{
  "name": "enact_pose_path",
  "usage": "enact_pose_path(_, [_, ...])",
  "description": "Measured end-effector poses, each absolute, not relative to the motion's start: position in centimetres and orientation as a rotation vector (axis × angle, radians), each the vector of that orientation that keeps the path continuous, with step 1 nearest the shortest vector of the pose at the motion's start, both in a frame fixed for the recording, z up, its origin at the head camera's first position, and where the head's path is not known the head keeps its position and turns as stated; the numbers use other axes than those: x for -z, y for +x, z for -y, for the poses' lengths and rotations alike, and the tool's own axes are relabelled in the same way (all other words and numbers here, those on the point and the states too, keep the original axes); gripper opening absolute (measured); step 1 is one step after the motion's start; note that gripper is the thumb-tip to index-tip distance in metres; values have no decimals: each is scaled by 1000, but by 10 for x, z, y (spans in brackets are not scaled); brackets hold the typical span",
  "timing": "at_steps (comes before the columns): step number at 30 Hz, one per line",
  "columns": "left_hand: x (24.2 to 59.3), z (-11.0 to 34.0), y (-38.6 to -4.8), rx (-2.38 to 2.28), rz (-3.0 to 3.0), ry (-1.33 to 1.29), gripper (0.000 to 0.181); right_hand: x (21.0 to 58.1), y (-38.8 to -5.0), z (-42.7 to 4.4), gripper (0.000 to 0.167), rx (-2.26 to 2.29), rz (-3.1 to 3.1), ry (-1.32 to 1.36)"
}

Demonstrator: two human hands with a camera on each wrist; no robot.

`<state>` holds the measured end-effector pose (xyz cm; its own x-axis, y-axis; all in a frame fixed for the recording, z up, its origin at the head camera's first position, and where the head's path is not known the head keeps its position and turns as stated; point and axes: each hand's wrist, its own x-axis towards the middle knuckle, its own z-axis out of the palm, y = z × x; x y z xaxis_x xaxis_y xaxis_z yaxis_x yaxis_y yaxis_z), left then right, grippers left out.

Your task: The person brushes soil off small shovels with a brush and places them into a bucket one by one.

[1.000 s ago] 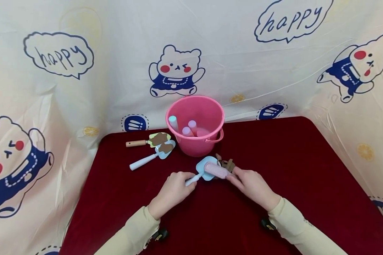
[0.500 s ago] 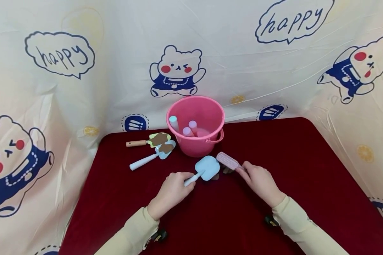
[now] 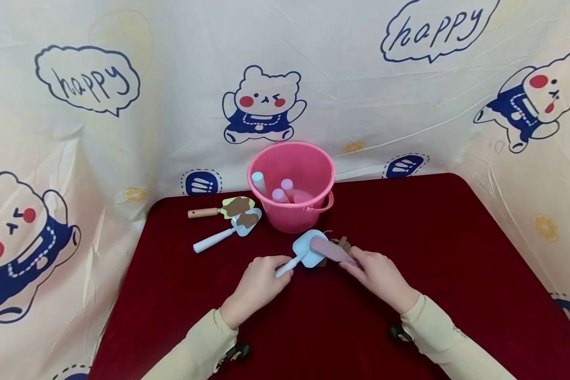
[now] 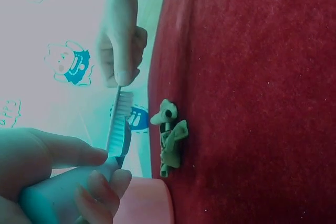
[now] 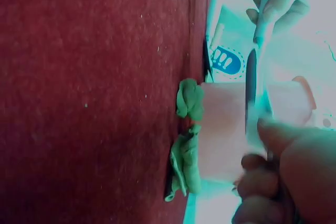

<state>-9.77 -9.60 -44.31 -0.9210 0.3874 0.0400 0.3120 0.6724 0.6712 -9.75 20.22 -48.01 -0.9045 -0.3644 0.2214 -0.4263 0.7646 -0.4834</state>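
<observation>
My left hand point(image 3: 261, 285) grips the white handle of a light blue shovel point(image 3: 309, 248) above the table. My right hand point(image 3: 382, 277) holds a pinkish-purple brush point(image 3: 331, 249), its head over the shovel's blade. In the left wrist view the brush's white bristles point(image 4: 124, 106) face the blade. Brown clay-like pieces point(image 3: 344, 244) lie on the table beneath and beside the tools; the right wrist view shows them as crumpled lumps point(image 5: 184, 161) near the bucket. Both hands have their fingers curled round the handles.
A pink bucket point(image 3: 292, 216) holding several capped sticks stands behind the shovel. To its left lie a wooden-handled green trowel point(image 3: 203, 213) and a white-handled blue trowel point(image 3: 214, 240), both with brown patches on their blades. A printed cloth backs the red table point(image 3: 437, 221).
The brush swung right, off the blade, then came back left over it. The left hand and the shovel have hardly moved.
</observation>
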Motion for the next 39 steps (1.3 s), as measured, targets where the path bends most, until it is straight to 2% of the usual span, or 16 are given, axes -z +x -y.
enact_pose_path(6, [442, 98, -95, -1124, -2715, 565, 21, 476, -102, -209, 25, -853, 2894, 373])
enact_pose_path(10, [435, 98, -93, -1197, -2691, 549, 21, 475, -102, -211, 21, -1095, 2952, 239])
enact_pose_path(15, [427, 96, -94, -1274, -2674, 562, 20, 480, -100, -202, 21, -1328, 2999, 301])
enact_pose_path(22, [423, 90, -97, -1288, -2656, 560, 22, 479, -96, -186, 40, -1863, 3007, 502])
enact_pose_path(26, [426, 86, -98, -1287, -2641, 535, 22, 479, -98, -184, 44, -2193, 2961, 558])
enact_pose_path(32, [428, 83, -100, -1234, -2645, 580, 22, 476, -102, -190, 50, -2349, 2845, 413])
enact_pose_path(39, [428, 84, -101, -1245, -2664, 539, 22, 476, -102, -195, 49, -2355, 2763, 250])
